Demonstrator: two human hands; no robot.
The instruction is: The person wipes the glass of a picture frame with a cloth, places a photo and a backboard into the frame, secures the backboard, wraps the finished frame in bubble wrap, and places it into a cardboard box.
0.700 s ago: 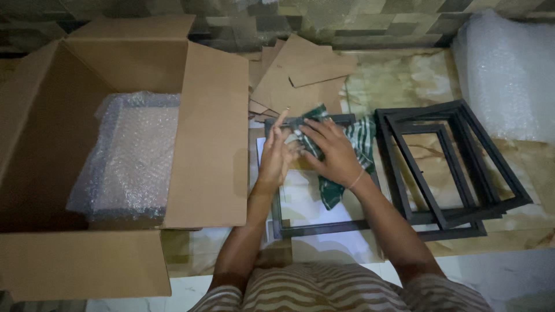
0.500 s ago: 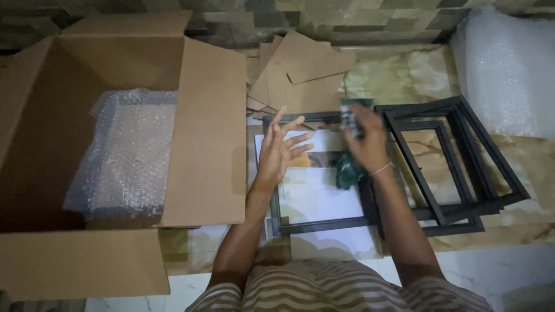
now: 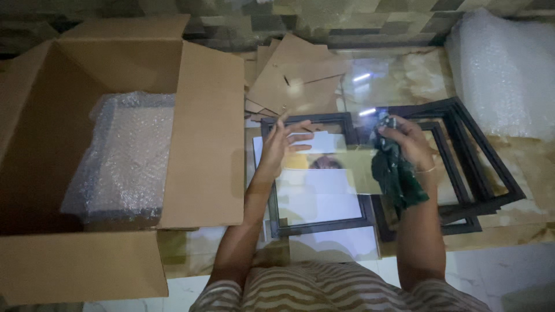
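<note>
My left hand, fingers spread, steadies a glass pane by its edge above the black picture frame; my right hand grips a green cloth against the opposite edge.

We've got tight quarters here: the open cardboard box walls off our left, its flap right beside the black frame. Stacked frames crowd the right, cardboard backing sheets ahead. Bare marble floor stays open bottom right.
</note>
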